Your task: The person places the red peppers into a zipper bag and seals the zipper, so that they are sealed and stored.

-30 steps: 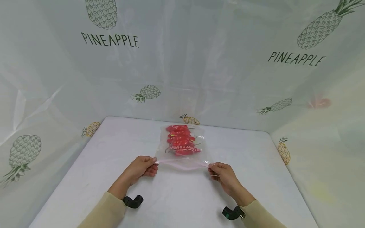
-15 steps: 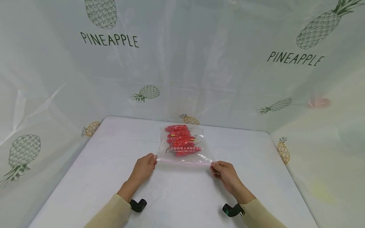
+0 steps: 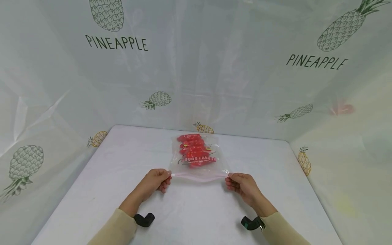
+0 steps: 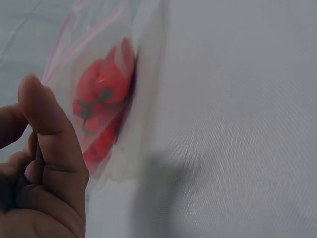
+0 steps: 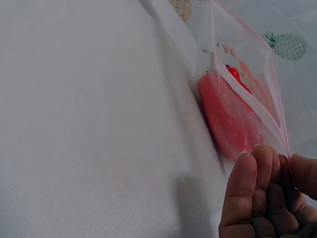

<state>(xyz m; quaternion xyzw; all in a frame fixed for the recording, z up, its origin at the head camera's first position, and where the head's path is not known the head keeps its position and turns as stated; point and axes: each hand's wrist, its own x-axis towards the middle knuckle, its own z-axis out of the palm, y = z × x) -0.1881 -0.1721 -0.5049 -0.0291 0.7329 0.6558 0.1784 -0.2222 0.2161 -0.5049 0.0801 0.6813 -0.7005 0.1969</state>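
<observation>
A clear zip bag [image 3: 199, 172] with a pink closure strip lies on the table, its mouth toward me. Inside, several red chili peppers [image 3: 196, 151] with dark stems are stacked in a row. My left hand [image 3: 153, 182] pinches the near left corner of the mouth between thumb and finger. At the near right corner, my right hand [image 3: 243, 187] pinches the strip the same way. In the right wrist view the two pink edges of the mouth [image 5: 247, 99] stand apart. Printed lettering on the bag partly covers the peppers.
The white table [image 3: 196, 211] reaches back to a pale curtain [image 3: 196, 68] printed with pineapples, which also hangs at both sides. A black wrist camera [image 3: 144, 219] sits on the left cuff, another black camera [image 3: 252, 223] on the right one.
The bag's mouth edge went from bowed to nearly straight half a second ago, and now bows toward me again. My left hand turned inward, then back, keeping its corner. The right hand shifted slightly right.
</observation>
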